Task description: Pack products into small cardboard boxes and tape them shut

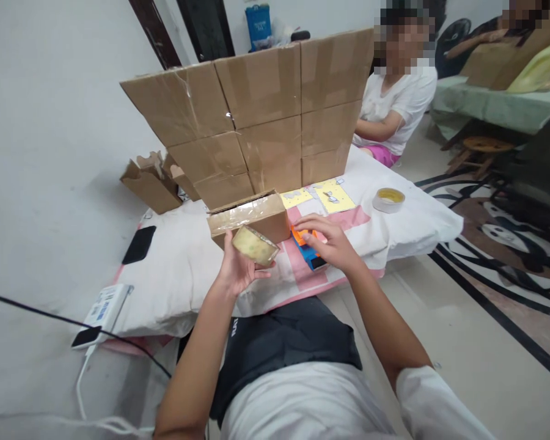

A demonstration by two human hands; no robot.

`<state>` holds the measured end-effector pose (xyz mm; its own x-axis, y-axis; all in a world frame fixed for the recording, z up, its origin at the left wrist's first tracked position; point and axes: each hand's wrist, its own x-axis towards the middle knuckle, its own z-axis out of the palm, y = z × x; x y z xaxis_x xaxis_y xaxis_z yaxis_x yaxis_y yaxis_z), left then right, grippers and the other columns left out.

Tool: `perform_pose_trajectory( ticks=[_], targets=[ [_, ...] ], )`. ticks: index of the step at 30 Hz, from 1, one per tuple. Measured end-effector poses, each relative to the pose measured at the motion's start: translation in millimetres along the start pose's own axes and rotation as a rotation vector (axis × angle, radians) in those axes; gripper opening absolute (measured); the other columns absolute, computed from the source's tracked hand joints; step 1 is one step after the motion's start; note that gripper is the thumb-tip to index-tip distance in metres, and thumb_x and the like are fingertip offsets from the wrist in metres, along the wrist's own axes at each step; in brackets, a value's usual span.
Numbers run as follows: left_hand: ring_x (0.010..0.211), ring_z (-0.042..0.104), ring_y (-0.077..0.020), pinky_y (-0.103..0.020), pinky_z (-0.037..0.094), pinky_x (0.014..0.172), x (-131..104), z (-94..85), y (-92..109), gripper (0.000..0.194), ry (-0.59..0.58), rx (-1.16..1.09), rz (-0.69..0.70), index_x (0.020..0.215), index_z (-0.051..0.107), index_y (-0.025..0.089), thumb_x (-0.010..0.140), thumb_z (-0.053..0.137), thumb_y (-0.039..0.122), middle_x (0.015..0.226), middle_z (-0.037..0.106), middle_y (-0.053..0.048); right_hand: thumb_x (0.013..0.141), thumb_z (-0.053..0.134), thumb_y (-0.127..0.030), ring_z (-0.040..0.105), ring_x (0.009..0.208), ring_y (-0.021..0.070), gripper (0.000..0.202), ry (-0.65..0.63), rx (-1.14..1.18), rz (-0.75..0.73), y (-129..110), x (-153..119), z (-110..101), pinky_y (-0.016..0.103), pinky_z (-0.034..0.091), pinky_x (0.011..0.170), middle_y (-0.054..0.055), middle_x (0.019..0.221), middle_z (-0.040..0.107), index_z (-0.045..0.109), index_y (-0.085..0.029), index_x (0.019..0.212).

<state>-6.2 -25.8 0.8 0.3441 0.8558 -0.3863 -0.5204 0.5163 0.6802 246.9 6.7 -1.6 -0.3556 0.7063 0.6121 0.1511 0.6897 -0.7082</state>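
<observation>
My left fingers (262,274) grip the tape (255,245), unmounted; my right fingers (319,222) touch the dispenser (310,256), their closure indeterminable.

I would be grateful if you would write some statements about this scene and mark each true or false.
1. The left hand holds a yellowish object. True.
2. The right hand is on the power strip. False: the right hand is over the orange-and-blue tool.
3. The white roll lies flat on the table. True.
4. The cardboard panel lies flat. False: the panel stands up behind the small box.
</observation>
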Motion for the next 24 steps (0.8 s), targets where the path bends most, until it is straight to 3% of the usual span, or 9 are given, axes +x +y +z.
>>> perform_pose_trajectory(
  ticks=[3, 6, 9, 11, 17, 24],
  targets=[
    [0.070, 0.074, -0.0293, -0.040, 0.061, 0.051, 0, 12.5, -6, 0.093, 0.016, 0.029, 0.029, 0.142, 0.046, 0.013, 0.089, 0.011, 0.080, 0.096, 0.074, -0.019, 0.092, 0.067, -0.030, 0.066, 0.097, 0.0201, 0.017, -0.080, -0.019, -0.053, -26, 3, 12, 0.035, 0.053, 0.086, 0.007, 0.107, 0.070, 0.071, -0.022, 0.106],
    [0.070, 0.073, -0.0277, -0.037, 0.059, 0.050, 0, 21.2, -10, 0.091, 0.057, 0.059, 0.079, 0.139, 0.049, 0.012, 0.090, 0.011, 0.079, 0.099, 0.074, -0.020, 0.091, 0.066, -0.024, 0.065, 0.081, 0.0171, 0.007, 0.045, -0.066, -0.041, -33, -5, 30, 0.031, 0.052, 0.072, 0.005, 0.093, 0.070, 0.070, -0.021, 0.096],
    [0.072, 0.073, -0.0282, -0.038, 0.058, 0.053, 0, 27.8, -13, 0.087, 0.128, 0.110, 0.143, 0.137, 0.050, 0.015, 0.090, 0.013, 0.078, 0.104, 0.073, -0.020, 0.094, 0.058, -0.019, 0.063, 0.076, 0.0164, 0.011, 0.193, -0.110, -0.008, -35, -17, 44, 0.030, 0.049, 0.071, 0.004, 0.083, 0.068, 0.066, -0.021, 0.086],
    [0.077, 0.073, -0.0289, -0.040, 0.058, 0.058, 0, 31.6, -15, 0.083, 0.172, 0.146, 0.200, 0.136, 0.050, 0.018, 0.089, 0.018, 0.079, 0.108, 0.072, -0.018, 0.093, 0.055, -0.019, 0.061, 0.074, 0.0161, 0.012, 0.212, -0.127, 0.066, -36, -22, 50, 0.029, 0.047, 0.069, 0.003, 0.080, 0.065, 0.062, -0.021, 0.083],
    [0.076, 0.069, -0.0242, -0.029, 0.052, 0.054, 5, 28.7, -24, 0.065, 0.312, 0.308, 0.469, 0.122, 0.054, 0.023, 0.084, 0.042, 0.074, 0.101, 0.071, -0.010, 0.090, 0.047, -0.025, 0.048, 0.062, 0.0146, 0.020, 0.035, -0.079, 0.439, -43, -23, 44, 0.028, 0.035, 0.059, -0.003, 0.066, 0.050, 0.043, -0.023, 0.070],
    [0.081, 0.065, -0.0194, -0.026, 0.052, 0.060, 17, 7.4, -31, 0.055, 0.447, 0.440, 0.675, 0.114, 0.049, 0.025, 0.083, 0.049, 0.071, 0.101, 0.063, -0.005, 0.085, 0.042, -0.028, 0.043, 0.060, 0.0132, 0.018, -0.104, 0.101, 0.604, -56, -25, 33, 0.026, 0.030, 0.055, -0.005, 0.061, 0.044, 0.039, -0.023, 0.067]
  ],
)
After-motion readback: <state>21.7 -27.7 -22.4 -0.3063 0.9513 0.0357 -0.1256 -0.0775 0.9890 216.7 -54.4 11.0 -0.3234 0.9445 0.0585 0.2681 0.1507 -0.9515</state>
